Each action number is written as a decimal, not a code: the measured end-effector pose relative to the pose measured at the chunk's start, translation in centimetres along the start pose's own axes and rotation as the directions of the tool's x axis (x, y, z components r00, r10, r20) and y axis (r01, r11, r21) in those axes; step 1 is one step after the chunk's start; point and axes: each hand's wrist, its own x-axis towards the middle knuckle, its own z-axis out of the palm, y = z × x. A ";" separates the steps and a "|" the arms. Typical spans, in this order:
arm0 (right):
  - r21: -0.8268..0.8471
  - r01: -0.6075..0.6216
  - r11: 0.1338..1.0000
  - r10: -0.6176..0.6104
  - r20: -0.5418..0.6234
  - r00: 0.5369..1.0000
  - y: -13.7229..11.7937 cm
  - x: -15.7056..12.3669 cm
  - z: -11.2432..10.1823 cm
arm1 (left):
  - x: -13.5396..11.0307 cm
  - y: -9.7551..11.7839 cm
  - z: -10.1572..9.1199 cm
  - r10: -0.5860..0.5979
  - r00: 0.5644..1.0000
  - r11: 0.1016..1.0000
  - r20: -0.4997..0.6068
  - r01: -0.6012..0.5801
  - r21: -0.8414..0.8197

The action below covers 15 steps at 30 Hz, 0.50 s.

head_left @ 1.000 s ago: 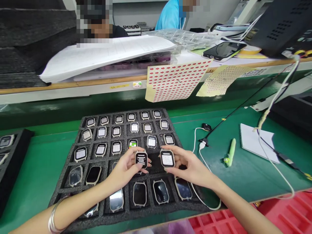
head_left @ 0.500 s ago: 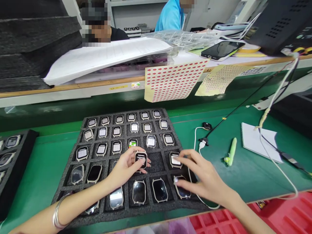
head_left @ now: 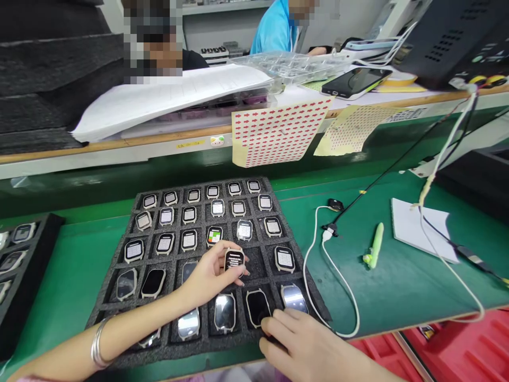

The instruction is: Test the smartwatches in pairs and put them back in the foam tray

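My left hand (head_left: pixel 217 273) holds a smartwatch (head_left: pixel 234 258) without a strap, its lit screen facing up with white text. That hand is over the black foam tray (head_left: pixel 254 265), where more watch bodies sit in square pockets. My right hand (head_left: pixel 296 339) hovers by the tray's front edge, fingers loosely bent, thumb apart from them, with nothing visible between. Just beyond its fingertips lies a dark-screened watch (head_left: pixel 257 307). Another watch (head_left: pixel 294 297) with a glossy screen is behind the hand. Farther back, several watches show lit white screens, and one watch (head_left: pixel 214 236) shows coloured blocks.
A white cable (head_left: pixel 356 307) loops beside the tray. A green pen-like object (head_left: pixel 376 246) and a paper pad (head_left: pixel 421 228) lie to the right. Another foam tray (head_left: pixel 43 254) stands at left. The shelf holds papers (head_left: pixel 178 95) and a phone (head_left: pixel 356 82); two people are beyond.
My right hand has moved left and toward me, away from the right-hand watches, and its fingers have drawn closer together. My left hand still holds the smartwatch, with little movement.
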 end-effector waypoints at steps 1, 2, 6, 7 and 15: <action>0.000 0.002 1.000 -0.002 -0.008 1.000 0.1 -0.1 0.0 | 0.1 -0.2 0.0 -0.002 1.000 1.000 0.009 0.002 0.027; 0.000 -0.002 1.000 0.002 -0.011 1.000 0.3 -0.2 -0.1 | 0.2 -0.3 0.1 -0.009 1.000 0.998 0.018 0.008 0.061; 0.000 -0.025 1.000 0.025 -0.019 0.999 1.6 -0.8 -0.3 | 1.5 -0.5 0.6 0.082 0.996 0.933 0.034 -0.089 0.348; -0.005 -0.032 0.999 0.032 -0.022 0.999 1.9 -0.9 -0.4 | 2.0 -0.4 0.8 0.153 0.987 0.869 0.052 -0.160 0.468; 0.006 -0.010 1.000 0.011 -0.145 0.989 3.5 0.4 -2.3 | 4.2 -0.1 1.9 0.308 0.925 0.313 0.225 -0.321 0.894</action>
